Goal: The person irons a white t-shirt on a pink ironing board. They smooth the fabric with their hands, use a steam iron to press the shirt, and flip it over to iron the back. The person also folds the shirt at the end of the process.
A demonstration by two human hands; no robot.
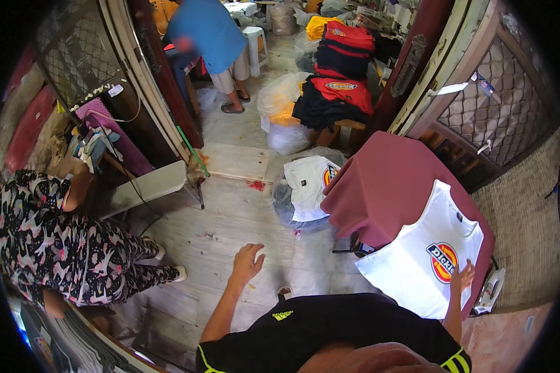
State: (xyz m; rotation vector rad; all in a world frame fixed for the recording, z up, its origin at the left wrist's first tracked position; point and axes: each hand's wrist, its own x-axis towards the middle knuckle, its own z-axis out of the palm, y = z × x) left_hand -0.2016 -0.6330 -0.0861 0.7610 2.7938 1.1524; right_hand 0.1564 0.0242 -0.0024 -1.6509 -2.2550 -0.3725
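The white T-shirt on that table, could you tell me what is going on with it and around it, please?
The right hand rests on the white T-shirt, spread flat on a maroon-covered table. The left hand hangs open over the floor, holding nothing. More white shirts lie in a bag beside the table, and red-and-black ones are stacked beyond. Two other people stand nearby.
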